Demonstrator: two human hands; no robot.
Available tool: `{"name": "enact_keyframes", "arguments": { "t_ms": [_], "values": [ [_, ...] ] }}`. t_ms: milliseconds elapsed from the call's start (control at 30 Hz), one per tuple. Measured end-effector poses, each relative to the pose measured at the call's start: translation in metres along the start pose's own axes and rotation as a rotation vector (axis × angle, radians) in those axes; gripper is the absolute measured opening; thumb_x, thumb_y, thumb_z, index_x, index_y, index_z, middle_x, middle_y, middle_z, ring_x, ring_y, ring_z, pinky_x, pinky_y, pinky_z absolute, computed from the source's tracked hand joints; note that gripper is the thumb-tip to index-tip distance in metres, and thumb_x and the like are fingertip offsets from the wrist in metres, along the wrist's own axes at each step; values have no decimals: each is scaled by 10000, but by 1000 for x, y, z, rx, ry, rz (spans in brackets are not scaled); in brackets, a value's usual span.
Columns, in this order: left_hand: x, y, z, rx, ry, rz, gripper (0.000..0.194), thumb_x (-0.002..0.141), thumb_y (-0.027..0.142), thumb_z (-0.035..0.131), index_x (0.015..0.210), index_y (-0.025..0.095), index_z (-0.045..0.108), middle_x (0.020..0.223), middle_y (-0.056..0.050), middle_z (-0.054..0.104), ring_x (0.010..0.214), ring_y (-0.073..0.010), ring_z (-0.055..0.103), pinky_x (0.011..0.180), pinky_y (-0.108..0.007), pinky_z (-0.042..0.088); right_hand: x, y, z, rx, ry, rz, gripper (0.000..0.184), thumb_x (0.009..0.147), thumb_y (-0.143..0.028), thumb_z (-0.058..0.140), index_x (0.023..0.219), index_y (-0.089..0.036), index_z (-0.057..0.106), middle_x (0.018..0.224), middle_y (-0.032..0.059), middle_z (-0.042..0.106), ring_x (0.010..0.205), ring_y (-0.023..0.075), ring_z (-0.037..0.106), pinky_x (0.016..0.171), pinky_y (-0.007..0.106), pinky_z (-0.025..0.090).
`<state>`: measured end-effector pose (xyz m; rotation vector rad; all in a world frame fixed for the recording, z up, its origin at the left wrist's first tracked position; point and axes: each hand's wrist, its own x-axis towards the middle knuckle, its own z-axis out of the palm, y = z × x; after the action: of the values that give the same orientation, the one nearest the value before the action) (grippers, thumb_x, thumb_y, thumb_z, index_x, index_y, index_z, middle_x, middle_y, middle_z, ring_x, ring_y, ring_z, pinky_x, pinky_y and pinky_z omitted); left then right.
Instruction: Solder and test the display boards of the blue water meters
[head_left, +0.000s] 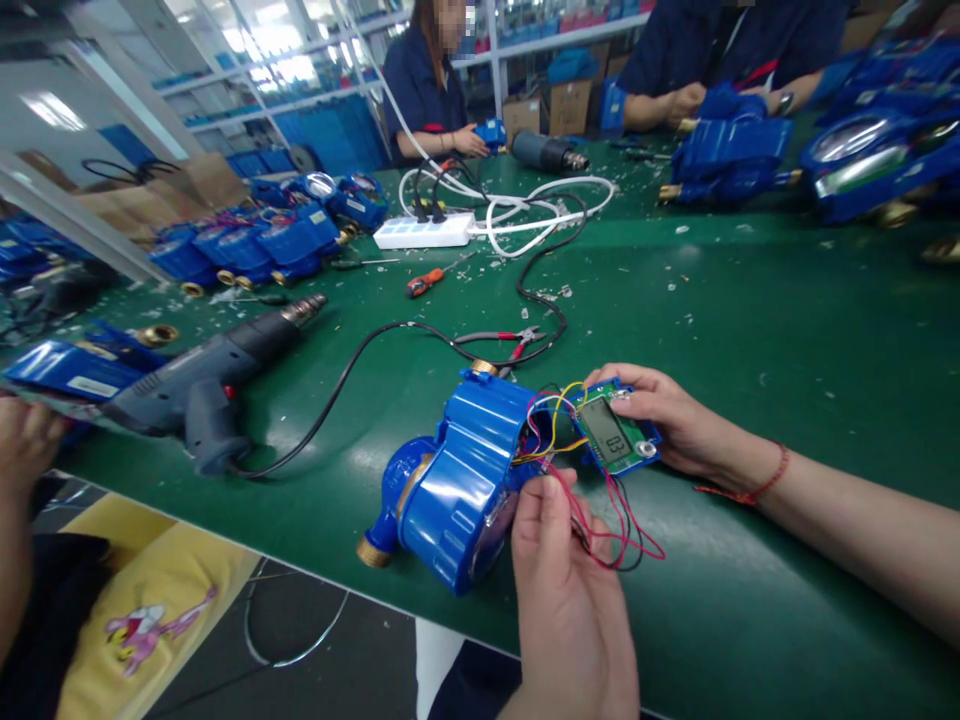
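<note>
A blue water meter (457,480) with brass threaded ends lies on its side on the green table. My right hand (664,410) grips a green circuit board (637,430) in a blue frame, thumb on its face; its display reads "03". Yellow, white, red and black wires (556,430) run from the board into the meter's open housing. Close to that opening, my left hand (566,580) pinches the red wires (628,540) between thumb and fingers. A loop of red and black wire hangs beyond its fingertips.
Behind the meter lie red-handled cutting pliers (517,342), an orange screwdriver (426,282) and a white power strip (424,231). A heat gun (210,385) rests at left, beside a co-worker's hand (28,435). More blue meters (247,240) line the back; two people sit opposite.
</note>
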<state>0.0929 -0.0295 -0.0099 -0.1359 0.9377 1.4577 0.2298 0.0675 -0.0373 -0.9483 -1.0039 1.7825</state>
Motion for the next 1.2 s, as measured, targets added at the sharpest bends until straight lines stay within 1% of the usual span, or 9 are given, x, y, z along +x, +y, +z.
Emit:
{"name": "enact_keyframes", "arguments": {
  "t_ms": [133, 233, 400, 567, 733, 833, 967, 1133, 1200],
  "values": [
    [1, -8, -7, 133, -32, 131, 170, 787, 332, 734, 786, 175, 671, 714, 27, 602, 532, -29, 441, 496, -117, 400, 0, 0, 0, -5, -13, 1, 356, 644, -339, 811, 880, -164, 609, 802, 31, 653, 603, 142, 619, 520, 235, 534],
    [4, -12, -13, 237, -35, 202, 196, 760, 377, 752, 810, 192, 711, 616, 53, 564, 524, -31, 450, 492, -112, 381, 1, 0, 0, -9, -20, -1, 352, 646, -338, 810, 872, -160, 608, 791, 27, 647, 595, 137, 613, 523, 234, 533],
    [9, -17, -16, 321, -9, 300, 176, 789, 289, 733, 949, 218, 727, 962, -27, 728, 842, -94, 641, 741, -169, 486, 1, -1, 0, -6, -30, -8, 354, 636, -330, 819, 858, -155, 607, 784, 16, 636, 601, 130, 612, 545, 235, 537],
    [14, -20, -18, 394, -21, 399, 194, 799, 270, 718, 975, 189, 727, 761, -7, 714, 724, -93, 642, 702, -184, 496, 1, -1, 0, -8, -39, -8, 336, 655, -320, 805, 870, -158, 605, 771, 15, 636, 608, 133, 614, 540, 229, 531],
    [13, -18, -20, 410, 14, 385, 162, 815, 260, 694, 958, 195, 731, 928, -44, 736, 857, -122, 659, 774, -216, 501, 1, -1, 0, -1, -45, -5, 339, 645, -318, 808, 856, -158, 596, 772, 14, 635, 617, 132, 615, 565, 236, 537],
    [11, -14, -19, 399, 22, 368, 155, 813, 266, 690, 945, 199, 734, 911, -43, 729, 749, -109, 629, 684, -207, 489, 1, -1, 0, 2, -39, -2, 346, 638, -317, 812, 855, -157, 595, 769, 13, 635, 609, 125, 610, 562, 226, 534],
    [11, -11, -18, 408, 11, 365, 186, 805, 306, 701, 949, 195, 736, 865, -28, 705, 571, -63, 501, 542, -174, 415, 1, 0, 0, 1, -25, -10, 361, 633, -322, 815, 862, -155, 593, 767, 11, 634, 587, 116, 600, 530, 206, 516],
    [11, -11, -17, 395, -10, 392, 268, 825, 408, 671, 955, 181, 731, 605, 43, 557, 516, -56, 424, 490, -147, 374, 1, 1, -1, 2, -29, -7, 371, 631, -328, 815, 861, -152, 583, 764, 14, 635, 590, 123, 606, 533, 214, 517],
    [10, -11, -16, 372, -22, 384, 304, 836, 442, 648, 965, 177, 724, 570, 50, 530, 504, -57, 432, 483, -141, 379, 2, 1, -2, 4, -37, -3, 367, 638, -324, 812, 867, -153, 581, 764, 11, 634, 580, 117, 601, 527, 210, 513]
  ]
}}
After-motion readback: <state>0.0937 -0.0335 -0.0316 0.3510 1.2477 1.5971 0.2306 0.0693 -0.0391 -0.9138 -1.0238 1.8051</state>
